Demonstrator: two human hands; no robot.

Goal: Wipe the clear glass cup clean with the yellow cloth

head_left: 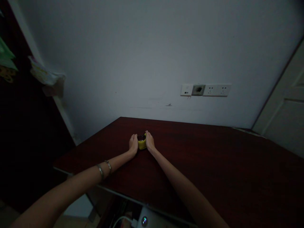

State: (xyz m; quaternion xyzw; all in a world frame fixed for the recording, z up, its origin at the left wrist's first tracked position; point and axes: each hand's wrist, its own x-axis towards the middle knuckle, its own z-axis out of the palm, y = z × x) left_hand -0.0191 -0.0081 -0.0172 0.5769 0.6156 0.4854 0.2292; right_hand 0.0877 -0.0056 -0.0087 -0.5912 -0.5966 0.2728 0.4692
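A small yellow ring-shaped thing with a dark hollow middle stands on the dark red tabletop; its exact kind is hard to make out in the dim light. My left hand presses against its left side, palm inward and fingers held together. Against the right side lies my right hand, with its fingers pointing toward the wall. Between them, the two hands clasp the yellow thing. Two bracelets circle my left forearm.
Behind the table rises a pale wall with a row of sockets. Below the front edge, an open space holds a white device with a small light and a white cable. A pale door stands at right.
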